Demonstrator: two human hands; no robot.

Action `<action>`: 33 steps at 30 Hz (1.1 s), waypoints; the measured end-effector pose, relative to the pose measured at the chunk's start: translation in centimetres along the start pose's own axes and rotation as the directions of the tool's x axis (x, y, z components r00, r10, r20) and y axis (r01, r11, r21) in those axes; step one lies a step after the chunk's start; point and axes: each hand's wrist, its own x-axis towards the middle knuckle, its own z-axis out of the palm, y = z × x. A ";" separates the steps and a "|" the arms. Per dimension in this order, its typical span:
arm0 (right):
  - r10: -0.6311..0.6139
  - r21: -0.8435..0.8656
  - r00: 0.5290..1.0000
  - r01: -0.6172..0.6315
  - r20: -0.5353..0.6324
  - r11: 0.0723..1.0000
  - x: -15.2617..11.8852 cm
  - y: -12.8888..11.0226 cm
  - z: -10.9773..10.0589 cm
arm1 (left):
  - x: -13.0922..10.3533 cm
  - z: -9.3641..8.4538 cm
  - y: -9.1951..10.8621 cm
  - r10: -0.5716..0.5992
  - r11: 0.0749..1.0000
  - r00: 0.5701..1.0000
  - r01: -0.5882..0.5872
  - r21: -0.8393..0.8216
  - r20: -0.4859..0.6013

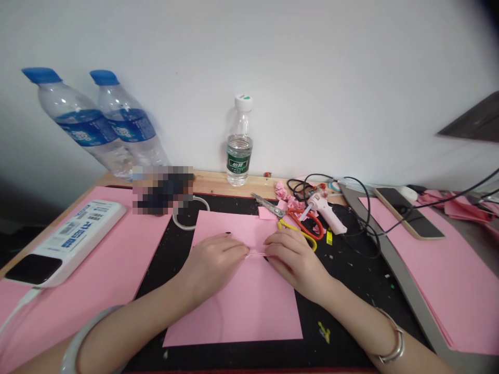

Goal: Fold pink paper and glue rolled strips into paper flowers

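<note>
Nearest of all, a pale bangle [74,348] is worn on the left arm, a silver bracelet [398,345] on the right. Now, beneath the hands, a pink sheet [234,322] is laid over the black mat [343,345]. And there it is, right above that sheet: a thin pink paper piece [258,254], pinched at one end by the left hand [218,259], at the other by the right hand [298,259], a narrow gap left between them! Just beyond the right hand, scissors [278,210] are seen, then a pink glue gun [329,214]. Farther out, ahead of both hands, a green-labelled bottle [239,156] is stood on the desk [212,182].
</note>
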 end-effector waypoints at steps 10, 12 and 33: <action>0.060 0.019 0.998 -0.060 0.002 0.998 -0.1 0.0 0.4 | -0.1 0.0 -0.2 0.001 1.000 1.000 -0.001 0.002 0.023; 0.069 0.019 0.998 -0.069 0.005 0.997 -0.1 0.0 0.3 | -0.1 -0.1 -0.3 0.000 1.000 1.000 0.000 -0.001 0.019; 0.202 0.159 0.950 -0.167 -0.238 0.973 -0.5 1.0 -1.4 | -0.1 -0.5 -0.6 -0.019 1.000 0.999 0.019 0.016 -0.030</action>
